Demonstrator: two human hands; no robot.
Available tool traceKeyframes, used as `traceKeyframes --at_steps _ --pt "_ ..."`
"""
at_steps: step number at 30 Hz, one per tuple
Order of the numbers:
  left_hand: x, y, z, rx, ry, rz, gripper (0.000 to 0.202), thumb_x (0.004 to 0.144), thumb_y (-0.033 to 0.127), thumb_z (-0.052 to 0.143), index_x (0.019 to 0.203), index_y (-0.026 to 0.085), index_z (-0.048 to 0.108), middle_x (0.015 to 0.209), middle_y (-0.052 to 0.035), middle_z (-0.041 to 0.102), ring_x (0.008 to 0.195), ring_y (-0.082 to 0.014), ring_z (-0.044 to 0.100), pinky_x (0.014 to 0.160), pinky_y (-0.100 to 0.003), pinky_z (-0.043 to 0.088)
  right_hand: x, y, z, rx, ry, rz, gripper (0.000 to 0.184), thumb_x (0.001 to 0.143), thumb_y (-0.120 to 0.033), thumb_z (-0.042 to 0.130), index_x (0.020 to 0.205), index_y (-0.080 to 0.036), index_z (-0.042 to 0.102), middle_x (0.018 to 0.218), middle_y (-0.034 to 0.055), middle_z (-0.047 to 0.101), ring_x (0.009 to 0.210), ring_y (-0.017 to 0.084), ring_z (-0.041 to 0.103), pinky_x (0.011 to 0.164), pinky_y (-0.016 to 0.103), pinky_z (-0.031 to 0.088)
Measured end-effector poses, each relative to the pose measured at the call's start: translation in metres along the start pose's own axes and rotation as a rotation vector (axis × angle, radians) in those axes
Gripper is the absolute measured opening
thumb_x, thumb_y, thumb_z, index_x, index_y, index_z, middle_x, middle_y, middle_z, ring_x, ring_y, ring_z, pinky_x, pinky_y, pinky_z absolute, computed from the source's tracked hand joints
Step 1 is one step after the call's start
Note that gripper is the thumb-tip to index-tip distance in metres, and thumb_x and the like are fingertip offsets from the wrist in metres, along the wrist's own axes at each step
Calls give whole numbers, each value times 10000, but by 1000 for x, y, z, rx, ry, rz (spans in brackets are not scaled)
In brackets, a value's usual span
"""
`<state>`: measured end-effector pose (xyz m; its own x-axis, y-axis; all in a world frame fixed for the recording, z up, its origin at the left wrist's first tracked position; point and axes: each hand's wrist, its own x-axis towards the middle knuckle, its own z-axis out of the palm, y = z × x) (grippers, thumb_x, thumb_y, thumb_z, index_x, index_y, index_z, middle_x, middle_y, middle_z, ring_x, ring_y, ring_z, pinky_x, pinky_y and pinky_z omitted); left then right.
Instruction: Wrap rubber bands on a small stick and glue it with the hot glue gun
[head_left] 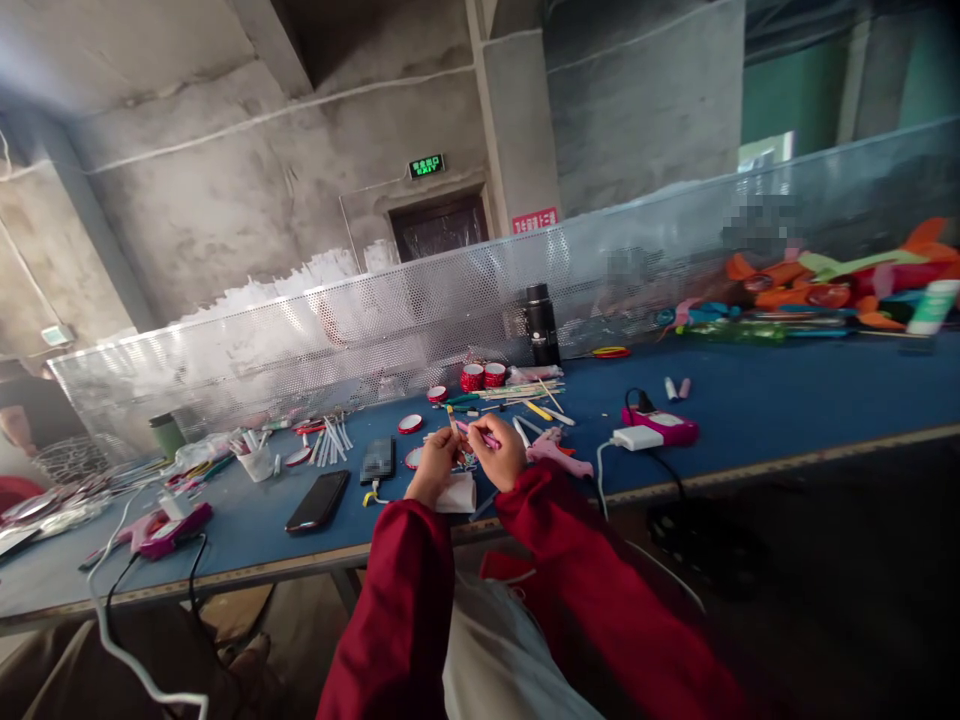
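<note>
My left hand point(435, 462) is closed on a thin, light stick point(452, 420) with a yellowish tip that points up. My right hand point(498, 452) pinches a slim pink pen-like tool point(482, 436), its end close to the left fingers. Both hands are nearly together above the front of the blue table point(255, 545). Below them lies a white piece point(456, 494), perhaps folded paper. A pink glue gun point(561, 458) rests just right of my right hand. Small bits around the fingers are too small to make out.
Left of my hands lie a power bank point(377, 460) and a phone point(318, 501). Red-rimmed rolls point(472, 377) and a black thermos point(541, 325) stand behind. A magenta power strip point(675, 428) with cords is at right, another point(172, 530) at left. A perforated metal screen point(360, 335) backs the table.
</note>
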<state>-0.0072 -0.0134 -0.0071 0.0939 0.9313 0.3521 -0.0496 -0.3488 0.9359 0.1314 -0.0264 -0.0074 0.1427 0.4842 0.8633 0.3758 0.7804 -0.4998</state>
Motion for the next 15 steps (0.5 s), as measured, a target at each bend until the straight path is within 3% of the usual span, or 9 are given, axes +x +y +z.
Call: traceKeyframes --at_steps 10,15 --pt "0 2 0 4 13 -18 346 781 481 723 805 156 605 661 2 608 510 -77 463 499 -221 282 0 2 0 -56 35 -21 202 949 -334 536 779 -242 595 751 23 683 707 178 625 678 285 463" --pt "2 -1 -1 4 8 6 405 748 533 733 751 158 579 627 14 561 508 -77 453 492 -227 257 0 1 1 -28 -18 -81 220 963 -340 537 771 -246 591 747 27 683 708 180 628 667 285 459"
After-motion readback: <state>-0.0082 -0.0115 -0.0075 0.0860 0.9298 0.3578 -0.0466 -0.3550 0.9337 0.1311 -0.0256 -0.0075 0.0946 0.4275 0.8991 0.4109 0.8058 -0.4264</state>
